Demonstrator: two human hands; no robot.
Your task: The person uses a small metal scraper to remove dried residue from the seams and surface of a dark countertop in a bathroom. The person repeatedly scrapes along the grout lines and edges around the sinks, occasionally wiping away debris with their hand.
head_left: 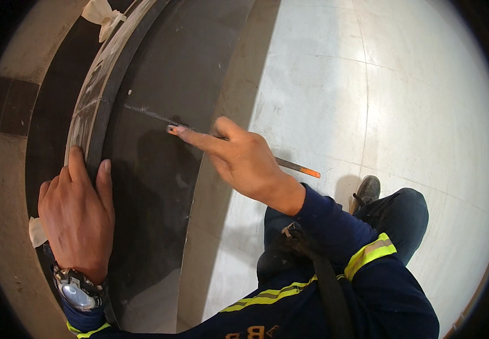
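Note:
My right hand (250,161) is closed around a slim dark strip-like tool with an orange end (311,172). Its index finger stretches along toward the tool's dark tip, close to a thin whitish line (151,114) across the dark grey slab (193,51). Most of the tool's middle is hidden by the hand, so its exact kind cannot be made out. My left hand (78,214) lies with fingers extended on the raised curved edge (95,104) along the slab's left side, thumb apart and holding nothing. A watch (78,291) sits on that wrist.
Crumpled off-white material (104,20) lies beyond the raised edge at the top, and another pale piece (38,231) shows beside my left hand. Large pale floor tiles (323,85) spread to the right, where my shoe (367,191) rests. A dark band (58,96) runs left of the edge.

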